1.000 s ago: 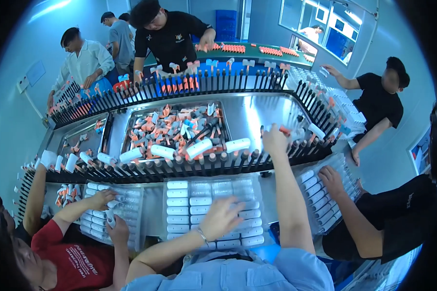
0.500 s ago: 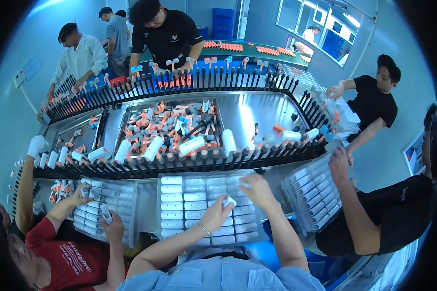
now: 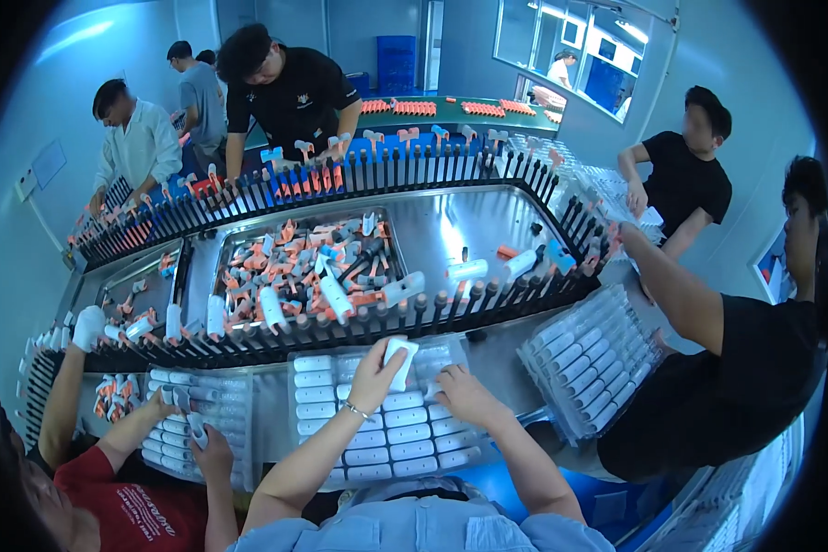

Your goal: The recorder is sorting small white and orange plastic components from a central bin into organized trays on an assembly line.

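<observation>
My left hand (image 3: 373, 379) is closed around a white plastic shell (image 3: 399, 362), held up over the far edge of a clear plastic tray (image 3: 296, 401). Rows of similar white shells (image 3: 366, 456) fill much of that tray, which lies right in front of me. My right hand (image 3: 469, 397) is low over the tray's right half, its fingers bent together. Something pale shows at those fingertips, but I cannot make out what it is. Beyond the tray runs a row of black upright pegs (image 3: 391, 327), some carrying white shells.
A metal pan (image 3: 219, 267) heaped with orange, grey and white parts lies inside the peg loop. Co-workers sit on both sides, with trays of white shells at left (image 3: 248, 405) and right (image 3: 531, 354). Other people stand across the line, near a green conveyor (image 3: 414, 118).
My left hand has lifted the white shell away from me and to the left. My right hand has come down and left onto the tray. The shells on the pegs have shifted, and the view has turned slightly.
</observation>
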The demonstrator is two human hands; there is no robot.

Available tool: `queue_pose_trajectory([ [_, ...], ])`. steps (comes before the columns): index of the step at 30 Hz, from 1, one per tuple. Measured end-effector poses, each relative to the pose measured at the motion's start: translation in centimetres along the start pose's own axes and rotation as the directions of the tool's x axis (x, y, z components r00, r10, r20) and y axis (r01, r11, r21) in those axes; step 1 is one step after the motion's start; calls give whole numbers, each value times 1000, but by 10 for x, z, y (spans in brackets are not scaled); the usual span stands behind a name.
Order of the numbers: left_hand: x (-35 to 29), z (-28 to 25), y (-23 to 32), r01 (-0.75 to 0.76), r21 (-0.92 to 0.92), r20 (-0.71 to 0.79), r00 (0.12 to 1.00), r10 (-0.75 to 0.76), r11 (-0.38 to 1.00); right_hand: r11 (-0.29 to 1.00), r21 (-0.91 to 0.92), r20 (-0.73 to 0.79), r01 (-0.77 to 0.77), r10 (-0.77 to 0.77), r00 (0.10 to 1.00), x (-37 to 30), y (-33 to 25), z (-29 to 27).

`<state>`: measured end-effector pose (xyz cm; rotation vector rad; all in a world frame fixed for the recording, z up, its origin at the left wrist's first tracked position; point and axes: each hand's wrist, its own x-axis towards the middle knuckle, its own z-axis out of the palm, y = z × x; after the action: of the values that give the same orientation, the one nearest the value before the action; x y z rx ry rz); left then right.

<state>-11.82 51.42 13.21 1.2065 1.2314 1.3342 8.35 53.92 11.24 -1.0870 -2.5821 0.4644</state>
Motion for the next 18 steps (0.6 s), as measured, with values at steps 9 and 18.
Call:
queue_pose_trajectory([
  [9, -22, -13, -77, -23, 393, -170, 981, 97, 919, 959, 5, -683, -283, 210, 700, 41, 62, -129],
  [18, -21, -12, -70, -31, 386, -174, 979, 106, 922, 909, -249, -498, -335, 177, 849, 125, 114, -94],
])
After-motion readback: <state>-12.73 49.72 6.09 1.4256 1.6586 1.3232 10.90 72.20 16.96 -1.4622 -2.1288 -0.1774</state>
